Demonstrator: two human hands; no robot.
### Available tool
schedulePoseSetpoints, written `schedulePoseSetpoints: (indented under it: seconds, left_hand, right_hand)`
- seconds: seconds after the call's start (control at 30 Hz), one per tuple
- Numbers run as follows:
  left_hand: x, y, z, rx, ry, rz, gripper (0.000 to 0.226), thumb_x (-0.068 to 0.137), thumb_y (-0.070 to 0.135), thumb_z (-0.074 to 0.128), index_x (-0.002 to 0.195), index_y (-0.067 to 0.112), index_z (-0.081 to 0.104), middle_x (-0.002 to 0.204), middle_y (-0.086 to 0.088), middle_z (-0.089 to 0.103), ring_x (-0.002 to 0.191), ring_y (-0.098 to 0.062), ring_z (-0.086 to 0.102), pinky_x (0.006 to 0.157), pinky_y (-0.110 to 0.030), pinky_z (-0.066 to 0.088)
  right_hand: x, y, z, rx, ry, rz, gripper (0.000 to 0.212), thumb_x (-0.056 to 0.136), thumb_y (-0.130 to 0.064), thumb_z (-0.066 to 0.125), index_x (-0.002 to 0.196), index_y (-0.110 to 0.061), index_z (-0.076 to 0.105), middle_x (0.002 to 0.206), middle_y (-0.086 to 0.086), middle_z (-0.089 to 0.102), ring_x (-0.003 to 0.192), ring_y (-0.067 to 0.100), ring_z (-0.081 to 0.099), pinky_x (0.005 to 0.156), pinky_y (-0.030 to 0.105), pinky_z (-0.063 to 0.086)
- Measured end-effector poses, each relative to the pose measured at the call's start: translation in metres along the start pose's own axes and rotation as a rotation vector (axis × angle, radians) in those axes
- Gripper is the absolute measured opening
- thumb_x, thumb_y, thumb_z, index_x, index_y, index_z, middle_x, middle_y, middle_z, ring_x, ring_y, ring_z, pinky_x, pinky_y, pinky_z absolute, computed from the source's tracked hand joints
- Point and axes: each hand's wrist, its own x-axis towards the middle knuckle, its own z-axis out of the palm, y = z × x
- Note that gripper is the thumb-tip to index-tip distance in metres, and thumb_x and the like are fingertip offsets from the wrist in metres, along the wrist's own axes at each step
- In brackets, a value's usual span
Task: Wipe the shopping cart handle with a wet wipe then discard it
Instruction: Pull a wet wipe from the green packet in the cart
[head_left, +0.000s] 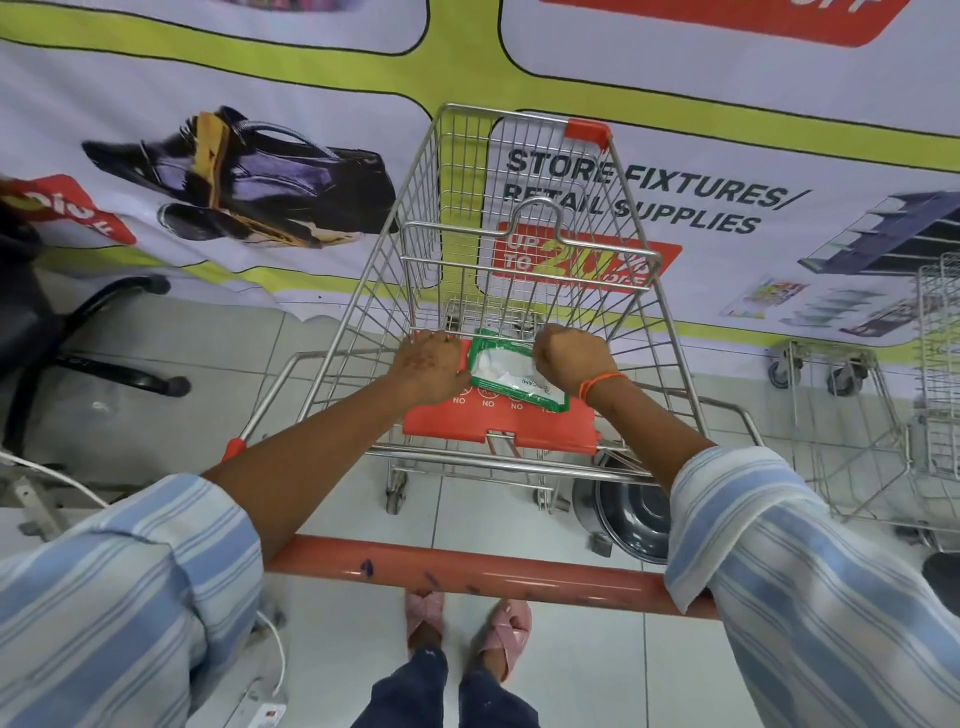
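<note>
A silver wire shopping cart is seen from above, parked on a floor of pale tiles. The long orange handle bar of the cart is seen at the near end of the cart, with some dark marks on it. Nothing is touching the bare middle of the bar. It is crossed at each end by an arm in a blue and white striped sleeve.

An orange plastic seat flap is seen inside the cart, past the handle bar. A green and white pack of wet wipes is lying on this flap. The left hand is laid on the flap at the left edge of the pack, with its fingers curled down. The right hand is closed in a fist at the right edge of the pack, at the white opening. It cannot be told whether a wipe is pinched in it. A thin orange band is worn on the right wrist.

Two feet in pink slippers are seen on the floor under the handle bar. A big printed banner with shoes and the words "STORE FIXTURES/ RETAIL SUPPLIES" is hung behind the cart. A black chair base is seen to the left of the cart, and a round steel bowl is seen low down at its right side.
</note>
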Motion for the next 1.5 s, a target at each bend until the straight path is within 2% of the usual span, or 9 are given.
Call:
schedulePoseSetpoints:
  seconds: [0.17, 0.3, 0.47, 0.6, 0.7, 0.83, 1.3, 1.43, 1.5]
  left_hand:
    - [-0.007, 0.003, -0.012, -0.029, 0.032, -0.011, 0.038, 0.091, 0.036, 0.045, 0.104, 0.002, 0.053, 0.119, -0.019, 0.054, 0.112, -0.033, 0.046, 0.088, -0.045, 0.044]
    - [-0.013, 0.008, -0.02, -0.23, 0.094, 0.039, 0.07, 0.084, 0.047, 0.056, 0.138, 0.01, 0.033, 0.141, -0.016, 0.041, 0.128, -0.033, 0.037, 0.101, -0.048, 0.04]
    - [-0.032, 0.021, -0.037, -0.48, 0.147, 0.137, 0.08, 0.077, 0.024, 0.069, 0.143, 0.022, 0.024, 0.143, -0.015, 0.037, 0.13, -0.033, 0.034, 0.105, -0.05, 0.035]
    - [-0.061, 0.023, -0.044, -0.368, 0.223, 0.08, 0.063, 0.082, 0.01, 0.057, 0.14, 0.016, 0.032, 0.142, -0.013, 0.04, 0.129, -0.032, 0.035, 0.104, -0.045, 0.037]
    - [-0.089, 0.016, -0.043, -0.288, 0.281, 0.016, 0.056, 0.084, 0.006, 0.051, 0.138, 0.013, 0.036, 0.14, -0.013, 0.042, 0.127, -0.031, 0.036, 0.102, -0.042, 0.038]
    - [-0.128, 0.006, -0.041, -0.277, 0.352, -0.059, 0.049, 0.086, 0.006, 0.049, 0.134, 0.01, 0.041, 0.137, -0.015, 0.046, 0.125, -0.031, 0.039, 0.102, -0.042, 0.037]
    - [-0.2, -0.023, -0.01, -0.302, 0.471, -0.077, 0.037, 0.085, 0.014, 0.053, 0.122, 0.008, 0.054, 0.121, -0.014, 0.062, 0.11, -0.033, 0.052, 0.094, -0.045, 0.044]
    - [-0.2, -0.022, -0.005, -0.306, 0.503, -0.055, 0.035, 0.086, 0.016, 0.053, 0.121, 0.011, 0.055, 0.117, -0.011, 0.064, 0.109, -0.03, 0.051, 0.091, -0.044, 0.045]
    - [-0.199, -0.022, -0.004, -0.306, 0.527, -0.06, 0.033, 0.087, 0.016, 0.052, 0.119, 0.011, 0.056, 0.116, -0.011, 0.064, 0.108, -0.03, 0.052, 0.089, -0.044, 0.046]
  right_hand:
    - [-0.008, 0.001, -0.017, 0.741, 0.13, 0.259, 0.018, 0.087, -0.014, 0.057, 0.071, -0.007, 0.053, 0.076, 0.013, 0.054, 0.067, 0.022, 0.049, 0.063, 0.028, 0.041]
    - [-0.022, -0.004, -0.039, 1.286, 0.115, 0.385, 0.031, 0.089, -0.003, 0.056, 0.061, -0.012, 0.045, 0.065, 0.009, 0.05, 0.06, 0.016, 0.053, 0.048, 0.02, 0.054]
    - [-0.044, -0.012, -0.06, 1.52, -0.068, 0.365, 0.016, 0.089, 0.002, 0.045, 0.08, -0.006, 0.055, 0.072, 0.006, 0.053, 0.065, 0.014, 0.052, 0.054, 0.02, 0.054]
    - [-0.061, -0.019, -0.07, 1.786, -0.16, 0.496, 0.024, 0.086, 0.003, 0.03, 0.074, -0.007, 0.049, 0.053, 0.002, 0.045, 0.043, 0.009, 0.043, 0.04, 0.018, 0.044]
    - [-0.077, -0.026, -0.078, 1.979, -0.214, 0.467, 0.025, 0.095, -0.015, 0.04, 0.077, -0.009, 0.055, 0.051, 0.003, 0.061, 0.041, 0.011, 0.055, 0.038, 0.017, 0.047]
    - [-0.093, -0.035, -0.083, 1.781, -0.249, 0.351, 0.019, 0.094, -0.004, 0.05, 0.077, -0.005, 0.058, 0.069, 0.006, 0.051, 0.05, 0.008, 0.054, 0.042, 0.014, 0.05]
    - [-0.11, -0.04, -0.063, 1.42, 0.056, 0.446, 0.029, 0.091, 0.005, 0.052, 0.063, -0.001, 0.055, 0.038, 0.002, 0.051, 0.034, 0.01, 0.046, 0.034, 0.015, 0.043]
    - [-0.09, -0.041, -0.041, 0.966, -0.029, 0.374, 0.018, 0.088, -0.006, 0.061, 0.073, 0.004, 0.061, 0.06, 0.009, 0.055, 0.053, 0.019, 0.051, 0.066, 0.035, 0.055]
    - [-0.074, -0.044, -0.033, 0.761, -0.076, 0.32, 0.026, 0.089, -0.011, 0.061, 0.063, -0.005, 0.061, 0.064, 0.013, 0.06, 0.059, 0.023, 0.056, 0.075, 0.04, 0.054]
